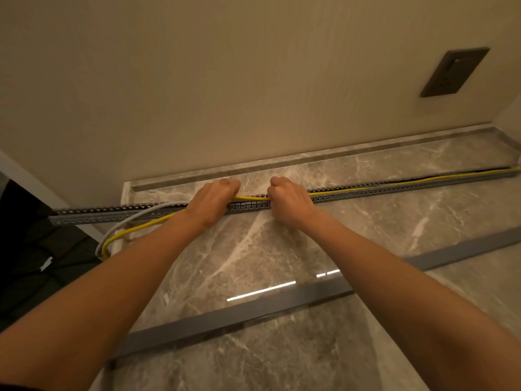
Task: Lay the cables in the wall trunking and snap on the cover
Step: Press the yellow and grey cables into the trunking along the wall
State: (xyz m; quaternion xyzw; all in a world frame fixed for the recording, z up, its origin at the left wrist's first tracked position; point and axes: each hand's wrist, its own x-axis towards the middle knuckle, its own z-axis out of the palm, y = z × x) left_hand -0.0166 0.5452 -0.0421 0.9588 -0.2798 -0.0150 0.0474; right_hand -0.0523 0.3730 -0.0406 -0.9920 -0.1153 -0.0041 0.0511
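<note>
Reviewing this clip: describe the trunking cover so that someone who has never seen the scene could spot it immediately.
Start at the grey marble surface below the beige wall. The slotted trunking with the yellow cable runs near the wall, under both hands. The cover is the other long grey strip, lying loose nearer the camera, under the forearms: smooth, unslotted, no cables.

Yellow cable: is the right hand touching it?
Touching. Head view: right hand is fisted around the yellow cable, which runs straight into its grip above the trunking.
</note>
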